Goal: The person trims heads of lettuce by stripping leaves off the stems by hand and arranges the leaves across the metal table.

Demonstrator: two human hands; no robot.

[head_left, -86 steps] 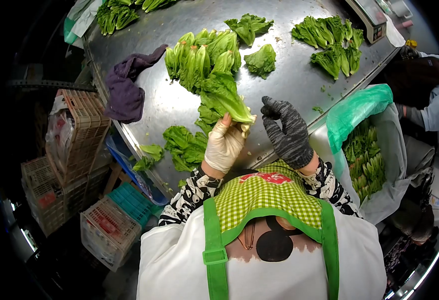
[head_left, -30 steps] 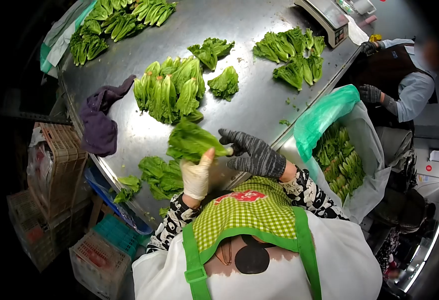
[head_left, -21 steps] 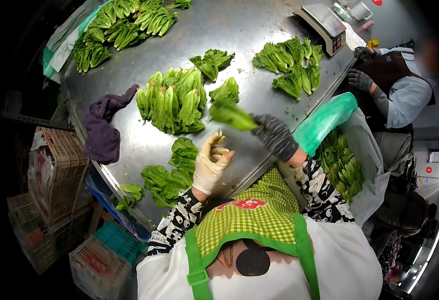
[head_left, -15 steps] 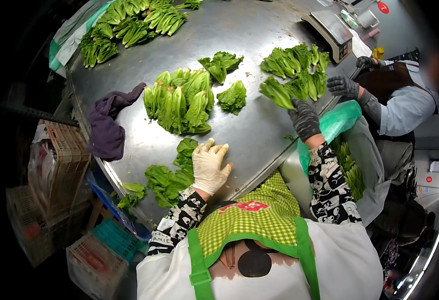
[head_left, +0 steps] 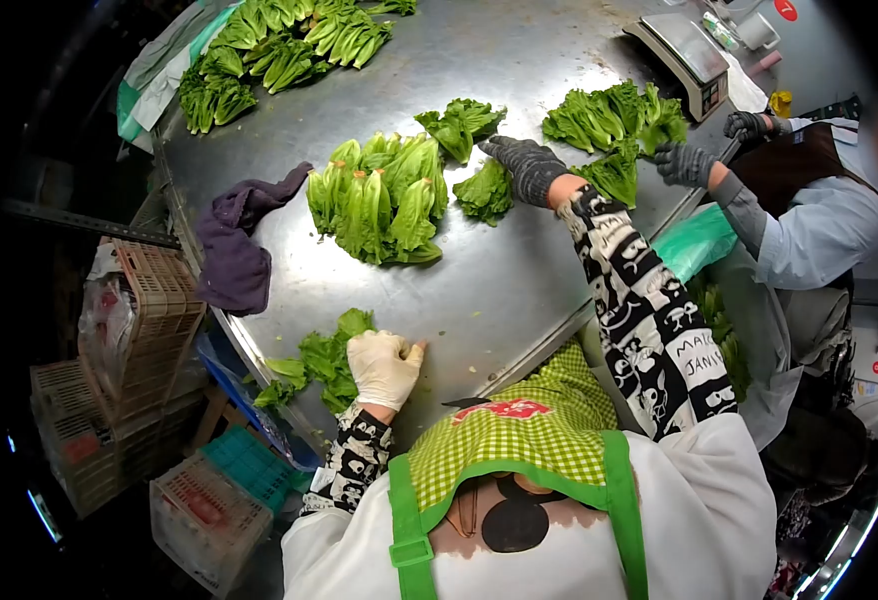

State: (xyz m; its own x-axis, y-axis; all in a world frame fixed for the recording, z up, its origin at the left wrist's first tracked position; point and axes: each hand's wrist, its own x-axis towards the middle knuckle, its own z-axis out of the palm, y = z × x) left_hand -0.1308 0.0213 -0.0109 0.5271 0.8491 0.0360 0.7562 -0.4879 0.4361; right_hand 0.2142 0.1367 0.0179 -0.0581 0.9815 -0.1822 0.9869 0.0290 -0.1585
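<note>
My left hand point(head_left: 384, 368), in a pale glove, is closed at the edge of the loose green leaves point(head_left: 327, 365) near the table's front left; its curled fingers hide what they grip. My right hand point(head_left: 527, 168), in a dark grey knit glove, reaches across the metal table point(head_left: 499, 290). Its fingers lie over the gap between a small leafy bunch point(head_left: 459, 126) and a single leafy head point(head_left: 484, 192), and whether they hold anything is unclear. Left of them stands a large pile of lettuce point(head_left: 379, 200), cut ends up.
More greens point(head_left: 594, 118) lie at the right, beside a co-worker's gloved hand point(head_left: 685, 165). A scale point(head_left: 681, 62) stands behind. A purple cloth point(head_left: 239, 245) hangs over the left edge, near crates point(head_left: 149, 320). A green-lined bag point(head_left: 697, 240) is at the right, another pile point(head_left: 284, 50) far left.
My right hand let go of a lettuce head at the right group and swung left to the middle bunches. My left hand moved down-left and closed at the loose leaves. The co-worker's hand is at the right group.
</note>
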